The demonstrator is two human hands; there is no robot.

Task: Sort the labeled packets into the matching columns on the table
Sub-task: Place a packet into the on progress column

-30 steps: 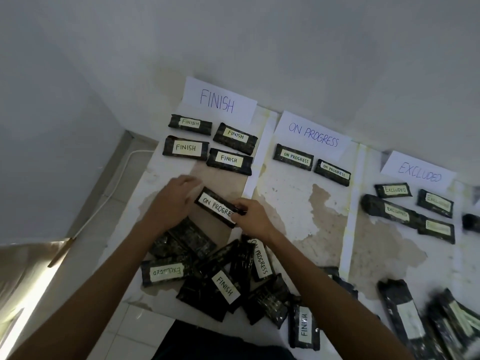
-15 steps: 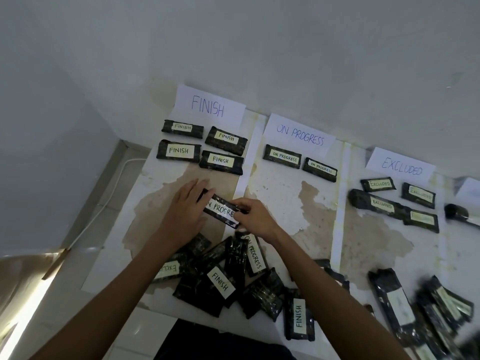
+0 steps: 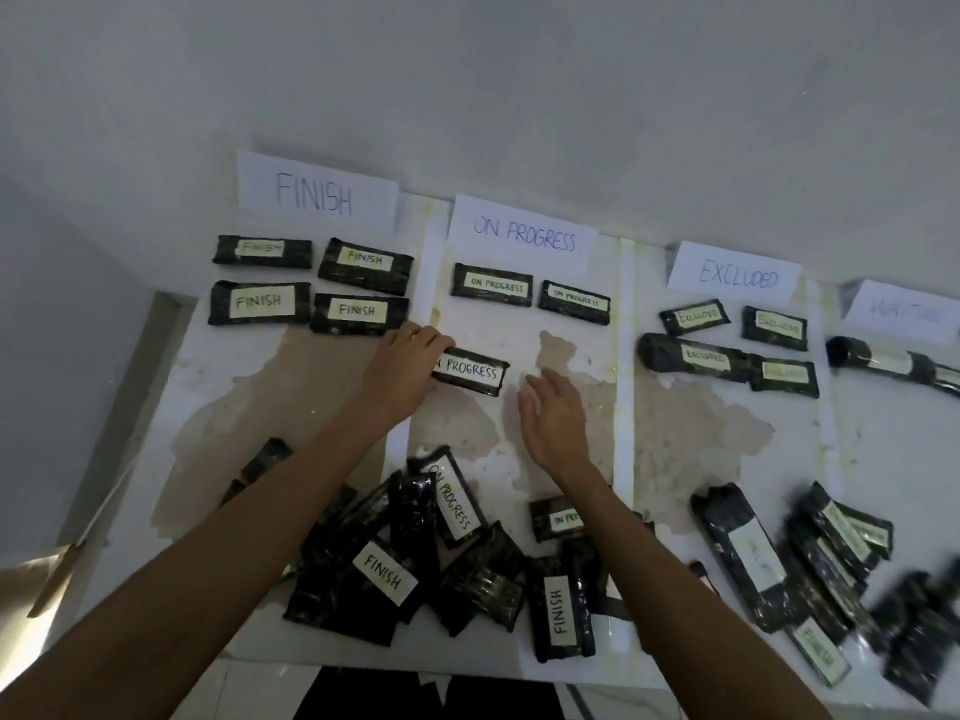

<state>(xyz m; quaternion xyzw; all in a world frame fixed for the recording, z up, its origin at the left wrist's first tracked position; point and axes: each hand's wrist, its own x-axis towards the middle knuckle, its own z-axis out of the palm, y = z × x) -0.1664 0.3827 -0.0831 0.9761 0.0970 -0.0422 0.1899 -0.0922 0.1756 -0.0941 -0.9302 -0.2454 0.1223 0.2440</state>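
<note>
Head view: left hand (image 3: 402,374) touches packet (image 3: 470,371); bare table (image 3: 566,356) beside.

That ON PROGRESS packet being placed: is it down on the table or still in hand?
Down. The ON PROGRESS packet lies flat in its column; only the left hand covers its left end, and the right hand is open and apart from it.

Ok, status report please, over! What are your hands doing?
Left hand touching black ON PROGRESS-labelled packet, set in its column. Right hand open, empty, beside it. Nothing blocking.
</note>
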